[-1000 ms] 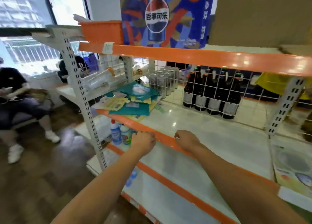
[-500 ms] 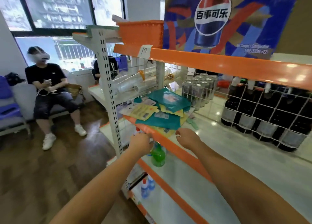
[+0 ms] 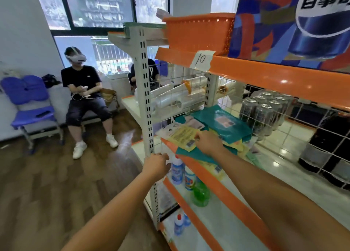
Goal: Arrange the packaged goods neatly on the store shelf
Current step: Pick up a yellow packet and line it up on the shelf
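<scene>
A loose pile of flat packaged goods lies at the left end of the middle shelf (image 3: 209, 177), overhanging its orange edge. A teal packet (image 3: 223, 122) is on top, with a yellow packet (image 3: 182, 137) at the pile's left. My right hand (image 3: 208, 143) rests on the pile, and its fingertips pinch the yellow packet's right edge. My left hand (image 3: 157, 164) is lower, beside the white slotted upright (image 3: 145, 99), with loosely curled fingers that hold nothing.
Behind the wire mesh stand a pack of cans (image 3: 265, 108) and dark bottles (image 3: 331, 146). Cleaner bottles (image 3: 177, 170) and a green bottle (image 3: 200, 194) sit on the lower shelf. An orange basket (image 3: 198, 33) sits on top. A person (image 3: 83, 91) sits at left beside a blue chair (image 3: 32, 108).
My view has swung left toward the shelf's end. My right hand rose from the orange edge onto the packet pile. My left hand dropped off the edge to beside the upright.
</scene>
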